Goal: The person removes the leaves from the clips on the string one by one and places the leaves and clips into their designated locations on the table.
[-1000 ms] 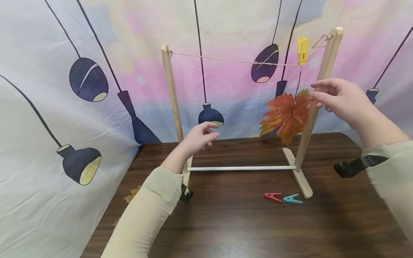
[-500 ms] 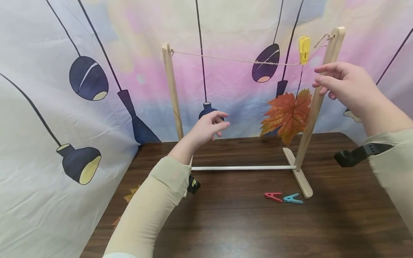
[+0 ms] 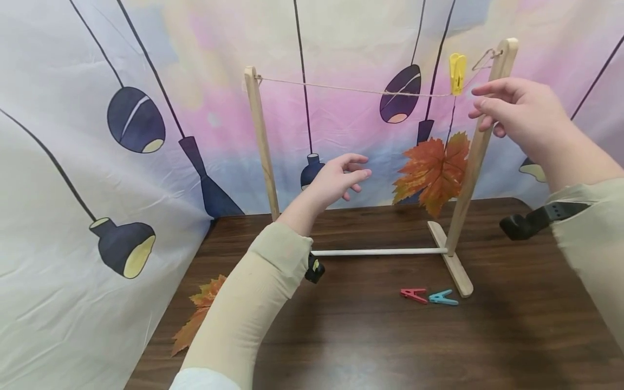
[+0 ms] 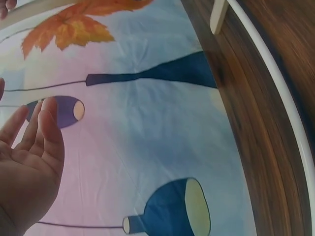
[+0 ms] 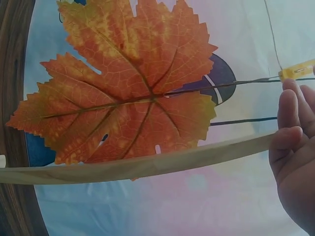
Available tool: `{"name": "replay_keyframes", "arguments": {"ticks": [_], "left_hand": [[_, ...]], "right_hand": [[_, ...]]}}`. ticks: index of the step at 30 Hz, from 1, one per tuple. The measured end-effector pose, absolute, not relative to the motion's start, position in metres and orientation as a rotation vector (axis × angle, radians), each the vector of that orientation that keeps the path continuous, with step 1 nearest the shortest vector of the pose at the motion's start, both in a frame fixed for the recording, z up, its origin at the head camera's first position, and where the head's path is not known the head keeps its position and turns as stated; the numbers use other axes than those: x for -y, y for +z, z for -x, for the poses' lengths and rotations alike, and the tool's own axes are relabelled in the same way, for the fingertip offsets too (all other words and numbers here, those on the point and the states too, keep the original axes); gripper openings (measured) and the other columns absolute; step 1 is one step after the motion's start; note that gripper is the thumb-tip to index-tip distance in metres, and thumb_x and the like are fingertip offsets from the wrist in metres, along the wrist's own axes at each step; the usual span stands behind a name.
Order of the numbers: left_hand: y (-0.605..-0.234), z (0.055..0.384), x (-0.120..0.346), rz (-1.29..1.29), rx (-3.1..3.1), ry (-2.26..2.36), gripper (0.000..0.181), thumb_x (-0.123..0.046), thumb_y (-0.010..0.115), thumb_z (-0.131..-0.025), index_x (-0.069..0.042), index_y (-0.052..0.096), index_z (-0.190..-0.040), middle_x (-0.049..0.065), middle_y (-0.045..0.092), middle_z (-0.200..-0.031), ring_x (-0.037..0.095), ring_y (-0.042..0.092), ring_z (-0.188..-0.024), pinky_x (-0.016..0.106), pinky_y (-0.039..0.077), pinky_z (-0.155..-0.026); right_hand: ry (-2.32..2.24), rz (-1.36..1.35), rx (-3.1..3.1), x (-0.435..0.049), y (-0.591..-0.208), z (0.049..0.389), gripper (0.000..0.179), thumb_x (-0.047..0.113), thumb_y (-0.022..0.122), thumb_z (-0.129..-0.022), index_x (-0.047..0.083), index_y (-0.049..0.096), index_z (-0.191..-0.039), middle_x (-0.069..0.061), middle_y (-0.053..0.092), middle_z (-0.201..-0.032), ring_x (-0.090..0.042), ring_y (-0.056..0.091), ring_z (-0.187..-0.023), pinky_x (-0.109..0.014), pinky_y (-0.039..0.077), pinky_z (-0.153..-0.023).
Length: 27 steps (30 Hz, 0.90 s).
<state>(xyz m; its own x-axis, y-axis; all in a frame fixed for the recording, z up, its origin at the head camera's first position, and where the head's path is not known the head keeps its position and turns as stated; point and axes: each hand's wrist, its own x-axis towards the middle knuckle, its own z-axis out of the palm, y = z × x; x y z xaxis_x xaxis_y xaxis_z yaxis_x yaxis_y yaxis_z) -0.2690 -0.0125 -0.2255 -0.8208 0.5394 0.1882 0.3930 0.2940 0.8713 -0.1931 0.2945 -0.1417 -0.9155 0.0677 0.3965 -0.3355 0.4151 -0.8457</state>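
An orange-red artificial maple leaf (image 3: pixel 433 169) hangs by its stem from a yellow clothespin (image 3: pixel 457 75) clipped on the string (image 3: pixel 341 88) of a wooden stand. My right hand (image 3: pixel 521 114) is raised beside the stand's right post (image 3: pixel 480 146), below and right of the clothespin, with nothing in its loosely bent fingers. In the right wrist view the leaf's whole face shows, partly behind the post. My left hand (image 3: pixel 338 179) is in the air left of the hanging leaf, fingers relaxed and holding nothing; its palm (image 4: pixel 29 172) shows in the left wrist view.
A red clothespin (image 3: pixel 414 295) and a blue clothespin (image 3: pixel 443 297) lie on the dark wooden table (image 3: pixel 370 341). More leaf (image 3: pixel 197 314) lies at the left, partly hidden by my left sleeve. A white rod (image 3: pixel 380 252) joins the stand's feet low down.
My left hand has moved right and up towards the hanging leaf, uncovering more leaf on the table. My right hand has risen along the post towards the yellow clothespin.
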Motion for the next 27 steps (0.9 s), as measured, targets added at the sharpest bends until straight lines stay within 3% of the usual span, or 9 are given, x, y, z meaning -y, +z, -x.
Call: {"name": "replay_keyframes", "arguments": {"ticks": [7,13,22,27], "left_hand": [[-0.221,0.265,-0.002,-0.896,-2.361,1.628,0.045,-0.031,0.062,-0.091,-0.019,0.051,-0.133,-0.001,0.058,-0.116,0.025,0.061,-0.088,0.034,0.05,-0.062],[-0.215,0.259,-0.018,-0.926,-2.326,1.672,0.042,-0.03,0.062,-0.091,-0.021,0.052,-0.131,-0.003,0.058,-0.117,0.018,0.059,-0.088,0.033,0.048,-0.062],[-0.204,0.256,-0.045,-0.941,-2.315,1.804,0.043,-0.026,0.063,-0.091,-0.02,0.051,-0.132,-0.007,0.059,-0.112,0.017,0.059,-0.076,0.024,0.041,-0.052],[-0.198,0.251,-0.06,-0.941,-2.279,1.849,0.043,-0.024,0.063,-0.091,-0.018,0.051,-0.132,-0.007,0.058,-0.113,0.02,0.059,-0.071,0.028,0.048,-0.055]], "right_hand": [[1.523,-0.236,2.273,-0.289,-0.14,0.196,0.038,0.025,0.056,-0.094,0.01,0.052,-0.129,0.008,0.065,-0.092,-0.006,0.059,-0.065,-0.016,0.042,-0.05],[1.576,-0.222,2.219,-0.284,-0.134,0.197,0.037,0.023,0.058,-0.094,0.009,0.053,-0.127,0.006,0.066,-0.088,-0.006,0.06,-0.065,-0.015,0.042,-0.049],[1.422,-0.111,2.302,-0.277,-0.12,0.195,0.047,0.03,0.056,-0.094,0.017,0.047,-0.138,0.009,0.061,-0.097,-0.005,0.059,-0.072,-0.015,0.042,-0.054],[1.365,-0.077,2.345,-0.274,-0.114,0.195,0.048,0.031,0.056,-0.094,0.019,0.045,-0.139,0.01,0.061,-0.096,-0.005,0.058,-0.071,-0.016,0.042,-0.056]]}}
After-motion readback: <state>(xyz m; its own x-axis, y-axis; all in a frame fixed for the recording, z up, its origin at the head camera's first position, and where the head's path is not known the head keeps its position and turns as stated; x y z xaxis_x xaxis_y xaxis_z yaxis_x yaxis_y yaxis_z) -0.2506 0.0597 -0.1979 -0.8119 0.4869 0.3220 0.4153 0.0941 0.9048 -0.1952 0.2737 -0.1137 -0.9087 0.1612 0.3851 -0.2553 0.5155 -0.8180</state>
